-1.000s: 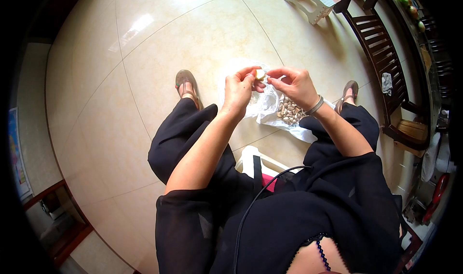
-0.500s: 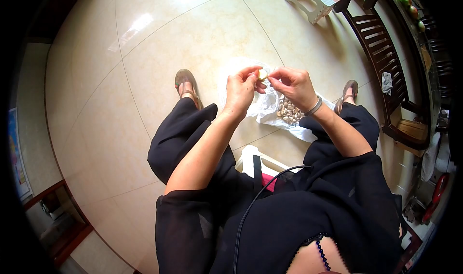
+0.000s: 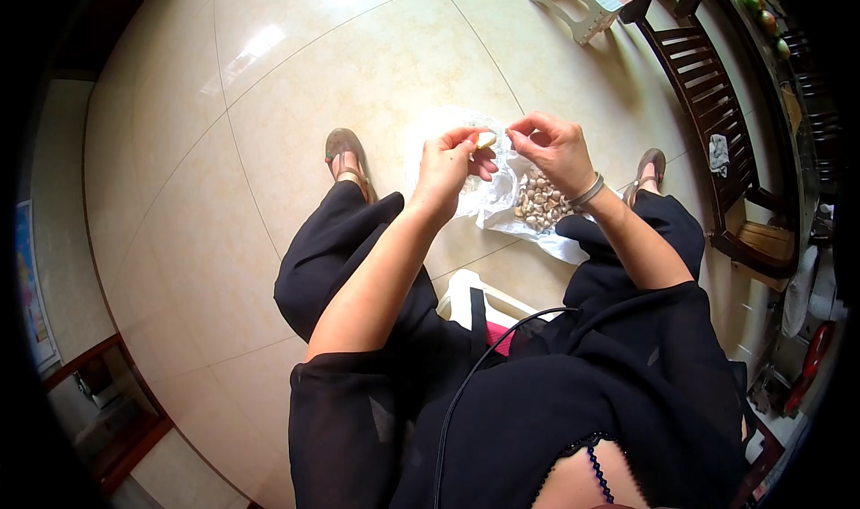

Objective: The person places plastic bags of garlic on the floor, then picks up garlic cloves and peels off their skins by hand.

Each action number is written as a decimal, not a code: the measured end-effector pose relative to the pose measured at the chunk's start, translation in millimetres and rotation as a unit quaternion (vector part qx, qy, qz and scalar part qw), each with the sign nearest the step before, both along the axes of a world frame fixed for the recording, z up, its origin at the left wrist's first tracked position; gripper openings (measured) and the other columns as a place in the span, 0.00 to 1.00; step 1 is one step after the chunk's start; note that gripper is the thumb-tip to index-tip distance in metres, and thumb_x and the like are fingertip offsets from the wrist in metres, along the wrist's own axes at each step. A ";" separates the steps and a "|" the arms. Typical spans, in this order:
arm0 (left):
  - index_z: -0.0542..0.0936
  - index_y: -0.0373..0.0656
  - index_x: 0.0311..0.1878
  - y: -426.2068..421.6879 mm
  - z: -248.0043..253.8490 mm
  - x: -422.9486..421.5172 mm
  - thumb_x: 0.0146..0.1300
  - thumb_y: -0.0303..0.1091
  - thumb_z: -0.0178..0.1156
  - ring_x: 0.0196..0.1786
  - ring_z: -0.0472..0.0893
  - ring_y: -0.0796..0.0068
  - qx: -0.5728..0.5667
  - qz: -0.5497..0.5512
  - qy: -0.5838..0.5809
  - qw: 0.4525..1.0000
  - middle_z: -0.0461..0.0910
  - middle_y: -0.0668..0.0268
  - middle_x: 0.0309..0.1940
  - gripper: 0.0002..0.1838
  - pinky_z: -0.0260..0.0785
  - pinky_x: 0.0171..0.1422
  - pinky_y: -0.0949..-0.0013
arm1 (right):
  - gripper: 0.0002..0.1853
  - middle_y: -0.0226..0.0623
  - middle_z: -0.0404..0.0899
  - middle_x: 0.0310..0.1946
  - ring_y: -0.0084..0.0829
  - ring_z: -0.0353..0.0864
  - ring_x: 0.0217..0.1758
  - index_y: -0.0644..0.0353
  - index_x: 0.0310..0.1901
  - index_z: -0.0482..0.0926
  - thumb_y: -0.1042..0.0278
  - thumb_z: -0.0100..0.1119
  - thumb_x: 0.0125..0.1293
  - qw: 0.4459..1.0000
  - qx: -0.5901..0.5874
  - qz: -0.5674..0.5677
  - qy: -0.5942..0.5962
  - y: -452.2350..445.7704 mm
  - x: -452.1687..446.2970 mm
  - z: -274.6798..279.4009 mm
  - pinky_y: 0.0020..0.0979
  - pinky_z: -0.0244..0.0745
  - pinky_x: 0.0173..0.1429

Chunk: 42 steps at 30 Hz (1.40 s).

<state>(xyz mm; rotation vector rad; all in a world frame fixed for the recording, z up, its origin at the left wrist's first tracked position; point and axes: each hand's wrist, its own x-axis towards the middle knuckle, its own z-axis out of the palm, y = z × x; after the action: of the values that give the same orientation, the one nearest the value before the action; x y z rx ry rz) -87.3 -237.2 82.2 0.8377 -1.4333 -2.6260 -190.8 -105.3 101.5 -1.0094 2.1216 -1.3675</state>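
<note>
My left hand pinches a pale, smooth garlic clove between thumb and fingertips, above a white plastic bag on the floor. Just right of the clove, and apart from it, is my right hand. Its thumb and forefinger are pressed together; whatever small bit may be between them is too small to make out. Below that hand lies a heap of brownish unpeeled garlic cloves on white plastic. My left hand hides part of the bag.
My feet in brown shoes flank the bags on the tiled floor. A white and pink stool shows beneath me. Another stool stands at the far right, near a dark wooden bench. A black cable hangs across my front.
My right hand has drawn away to the right from the clove, leaving a gap. My left hand has stayed nearly in place, still holding the clove.
</note>
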 end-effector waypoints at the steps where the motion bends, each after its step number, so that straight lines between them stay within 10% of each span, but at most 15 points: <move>1: 0.71 0.31 0.43 -1.3 -0.9 0.5 0.57 0.23 0.43 0.26 0.75 0.73 0.048 -0.017 0.005 0.999 0.75 0.58 0.28 0.12 0.69 0.30 0.75 | 0.05 0.30 0.76 0.21 0.16 0.74 0.24 0.65 0.29 0.76 0.73 0.55 0.53 1.000 0.000 0.000 0.000 -0.3 -0.8 -3.3 0.17 0.69 0.29; 10: 0.68 0.32 0.43 -2.1 -4.8 2.0 0.57 0.23 0.44 0.30 0.74 0.71 0.170 -0.022 0.048 0.984 0.73 0.56 0.31 0.11 0.68 0.34 0.74 | 0.07 0.40 0.75 0.24 0.28 0.76 0.26 0.63 0.33 0.76 0.70 0.53 0.54 0.999 -0.004 0.015 0.046 -1.8 2.2 -20.7 0.24 0.70 0.29; 27: 0.66 0.38 0.41 26.4 7.3 1.7 0.60 0.31 0.45 0.26 0.72 0.73 0.224 -0.026 0.070 0.972 0.71 0.62 0.27 0.09 0.64 0.29 0.76 | 0.06 0.30 0.70 0.17 0.15 0.71 0.19 0.65 0.27 0.71 0.72 0.51 0.58 0.976 -0.128 -0.013 -0.177 -3.8 15.2 -6.2 0.18 0.66 0.23; 35: 0.64 0.45 0.31 55.3 4.7 -10.1 0.63 0.38 0.43 0.17 0.61 0.88 0.010 0.105 0.058 0.993 0.64 0.73 0.17 0.09 0.53 0.18 0.84 | 0.08 0.26 0.68 0.14 0.13 0.65 0.15 0.62 0.25 0.71 0.70 0.49 0.60 0.949 -0.170 -0.045 -0.262 -5.7 19.1 -6.3 0.15 0.60 0.17; 38: 0.63 0.44 0.28 58.5 -4.8 -15.5 0.64 0.37 0.41 0.16 0.58 0.90 -0.242 0.117 0.029 0.963 0.62 0.74 0.16 0.10 0.50 0.16 0.84 | 0.09 0.21 0.62 0.13 0.09 0.52 0.11 0.57 0.25 0.69 0.64 0.49 0.61 0.943 -0.134 -0.085 -0.292 -2.3 16.1 -3.3 0.13 0.46 0.13; 42: 0.64 0.44 0.29 58.1 5.2 -15.1 0.64 0.38 0.41 0.15 0.57 0.89 -0.182 0.108 0.051 0.976 0.62 0.75 0.16 0.10 0.50 0.16 0.84 | 0.10 0.21 0.63 0.13 0.09 0.53 0.11 0.57 0.25 0.69 0.63 0.49 0.60 0.945 -0.118 -0.094 -0.289 1.5 15.0 2.4 0.13 0.46 0.13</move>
<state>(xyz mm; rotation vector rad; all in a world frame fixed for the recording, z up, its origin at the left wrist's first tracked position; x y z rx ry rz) -102.4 -179.0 87.4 0.7538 -1.6224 -2.1263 -175.8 -103.8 103.9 -0.4037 1.6661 -1.7783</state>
